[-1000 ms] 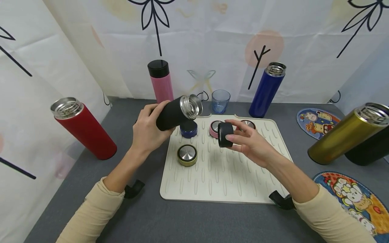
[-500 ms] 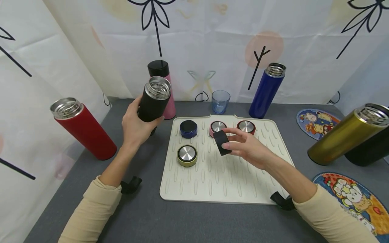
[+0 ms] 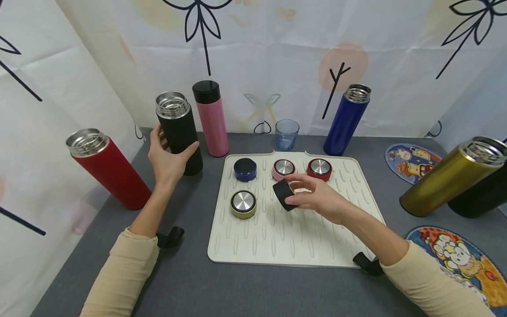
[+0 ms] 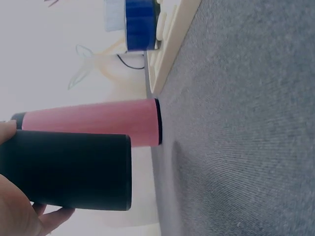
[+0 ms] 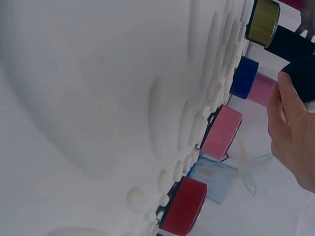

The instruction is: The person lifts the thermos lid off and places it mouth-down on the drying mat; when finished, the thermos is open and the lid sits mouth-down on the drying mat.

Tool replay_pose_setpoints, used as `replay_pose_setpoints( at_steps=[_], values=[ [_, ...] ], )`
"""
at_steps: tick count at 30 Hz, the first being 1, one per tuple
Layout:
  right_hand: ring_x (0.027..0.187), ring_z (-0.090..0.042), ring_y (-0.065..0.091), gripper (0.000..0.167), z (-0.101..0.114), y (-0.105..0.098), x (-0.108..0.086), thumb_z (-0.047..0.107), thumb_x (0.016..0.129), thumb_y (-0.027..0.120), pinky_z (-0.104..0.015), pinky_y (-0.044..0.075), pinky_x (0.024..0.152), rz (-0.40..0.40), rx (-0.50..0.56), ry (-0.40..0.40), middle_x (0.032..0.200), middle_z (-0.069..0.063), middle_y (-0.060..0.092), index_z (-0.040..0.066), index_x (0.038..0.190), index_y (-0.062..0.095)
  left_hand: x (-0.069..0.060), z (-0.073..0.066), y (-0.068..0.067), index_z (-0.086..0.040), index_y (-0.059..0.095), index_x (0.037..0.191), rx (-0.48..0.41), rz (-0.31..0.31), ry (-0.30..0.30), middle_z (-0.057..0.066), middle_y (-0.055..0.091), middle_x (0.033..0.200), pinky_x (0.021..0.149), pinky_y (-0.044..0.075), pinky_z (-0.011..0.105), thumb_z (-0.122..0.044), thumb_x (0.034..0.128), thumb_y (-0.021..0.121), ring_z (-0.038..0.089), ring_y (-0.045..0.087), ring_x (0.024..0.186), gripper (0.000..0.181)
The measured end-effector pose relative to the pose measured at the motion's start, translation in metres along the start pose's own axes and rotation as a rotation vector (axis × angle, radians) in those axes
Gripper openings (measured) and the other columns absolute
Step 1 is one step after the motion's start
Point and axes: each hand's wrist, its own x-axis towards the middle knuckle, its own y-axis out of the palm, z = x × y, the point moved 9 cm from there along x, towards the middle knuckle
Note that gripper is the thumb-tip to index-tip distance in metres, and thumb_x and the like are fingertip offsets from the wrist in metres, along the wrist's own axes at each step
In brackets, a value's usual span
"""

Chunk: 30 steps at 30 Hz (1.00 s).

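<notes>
My left hand [image 3: 168, 160] grips a black thermos bottle [image 3: 180, 134] whose steel mouth is uncovered. In the left wrist view the bottle's base [image 4: 125, 172] hangs slightly above the grey table, beside the pink bottle [image 4: 98, 118]. Between the fingers and thumb of my right hand [image 3: 317, 198] is a black bottle lid [image 3: 282, 193], held tilted above the white ridged mat [image 3: 273, 237]. Lids rest on the mat: a blue one [image 3: 245, 169], a pink one [image 3: 283, 168], a red one [image 3: 319, 169] and a gold one [image 3: 243, 204].
A lidless red bottle [image 3: 112, 176] stands at the left. Behind the mat are a blue glass cup [image 3: 287, 134] and a lidless blue bottle [image 3: 346, 123]. At the right stand a gold bottle [image 3: 447, 185] and a dark one [image 3: 479, 193], near two cartoon-print mats [image 3: 408, 163].
The left hand has carried the black bottle left and turned it from tilted to upright, left of the pink bottle. The right hand has moved slightly lower and left, tilting the lid.
</notes>
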Motion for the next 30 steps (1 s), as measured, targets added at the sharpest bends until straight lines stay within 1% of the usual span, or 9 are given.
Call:
replay_pose_setpoints(
  at_steps=[4, 6, 10, 13, 16, 19, 23, 26, 30],
  values=[
    [0.112, -0.029, 0.054, 0.073, -0.003, -0.001, 0.002, 0.014, 0.082, 0.075, -0.049, 0.038, 0.100, -0.004, -0.045, 0.002, 0.136, -0.022, 0.038, 0.004, 0.144, 0.038, 0.005, 0.009, -0.004, -0.013, 0.040, 0.142, -0.016, -0.040, -0.020, 0.006, 0.050, 0.131, 0.094, 0.042, 0.040, -0.023, 0.0739, 0.081, 0.022, 0.050, 0.115, 0.081],
    [0.115, -0.030, 0.053, 0.073, -0.004, -0.001, 0.004, 0.015, 0.081, 0.075, -0.047, 0.039, 0.098, -0.009, -0.080, -0.002, 0.135, -0.021, 0.041, 0.006, 0.144, 0.039, 0.008, 0.014, -0.006, -0.014, 0.041, 0.142, -0.011, -0.056, -0.028, 0.005, 0.050, 0.131, 0.094, 0.042, 0.039, -0.024, 0.0741, 0.081, 0.021, 0.050, 0.115, 0.080],
    [0.121, -0.034, 0.049, 0.071, -0.005, -0.001, 0.006, 0.015, 0.080, 0.077, -0.045, 0.041, 0.097, -0.010, -0.161, -0.034, 0.133, -0.019, 0.046, 0.005, 0.142, 0.042, 0.011, 0.023, -0.009, -0.015, 0.041, 0.142, -0.007, -0.087, -0.056, 0.004, 0.048, 0.132, 0.095, 0.041, 0.038, -0.025, 0.0746, 0.081, 0.021, 0.049, 0.116, 0.079],
    [0.119, -0.036, 0.049, 0.070, -0.004, -0.001, 0.007, 0.015, 0.079, 0.078, -0.046, 0.043, 0.095, -0.017, -0.238, -0.063, 0.131, -0.017, 0.049, 0.004, 0.139, 0.045, 0.013, 0.029, -0.010, -0.015, 0.041, 0.142, -0.005, -0.108, -0.079, 0.003, 0.048, 0.133, 0.095, 0.041, 0.037, -0.025, 0.0744, 0.081, 0.021, 0.048, 0.116, 0.079],
    [0.116, -0.036, 0.051, 0.069, -0.003, -0.001, 0.009, 0.017, 0.077, 0.080, -0.046, 0.045, 0.092, -0.032, -0.343, -0.094, 0.128, -0.015, 0.052, 0.005, 0.137, 0.048, 0.014, 0.034, -0.012, -0.015, 0.042, 0.142, 0.006, -0.131, -0.094, 0.002, 0.047, 0.133, 0.096, 0.040, 0.036, -0.026, 0.0740, 0.082, 0.020, 0.048, 0.116, 0.079],
    [0.115, -0.038, 0.052, 0.068, -0.001, 0.000, 0.011, 0.017, 0.076, 0.081, -0.046, 0.046, 0.091, -0.030, -0.435, -0.138, 0.126, -0.014, 0.053, 0.003, 0.135, 0.050, 0.014, 0.038, -0.015, -0.015, 0.042, 0.141, 0.016, -0.153, -0.107, 0.002, 0.047, 0.133, 0.097, 0.039, 0.035, -0.027, 0.0739, 0.082, 0.020, 0.048, 0.117, 0.079],
    [0.114, -0.038, 0.053, 0.067, 0.002, 0.003, 0.012, 0.013, 0.074, 0.082, -0.047, 0.046, 0.090, -0.020, -0.528, -0.196, 0.125, -0.013, 0.055, 0.000, 0.132, 0.051, 0.015, 0.042, -0.016, -0.015, 0.041, 0.142, 0.028, -0.168, -0.125, 0.003, 0.046, 0.134, 0.097, 0.038, 0.033, -0.028, 0.0741, 0.081, 0.020, 0.047, 0.117, 0.081],
    [0.112, -0.035, 0.053, 0.067, 0.004, 0.006, 0.012, 0.009, 0.072, 0.082, -0.047, 0.044, 0.092, -0.016, -0.609, -0.233, 0.125, -0.013, 0.055, 0.001, 0.132, 0.052, 0.015, 0.043, -0.017, -0.015, 0.040, 0.143, 0.037, -0.177, -0.134, 0.003, 0.046, 0.134, 0.097, 0.038, 0.033, -0.029, 0.0741, 0.081, 0.019, 0.047, 0.117, 0.081],
    [0.113, -0.031, 0.051, 0.066, 0.005, 0.007, 0.013, 0.009, 0.072, 0.081, -0.048, 0.041, 0.095, -0.019, -0.711, -0.265, 0.125, -0.013, 0.054, 0.003, 0.131, 0.053, 0.016, 0.045, -0.017, -0.016, 0.041, 0.142, 0.040, -0.187, -0.140, 0.003, 0.046, 0.133, 0.098, 0.037, 0.033, -0.029, 0.0737, 0.081, 0.019, 0.047, 0.117, 0.081]
  ],
)
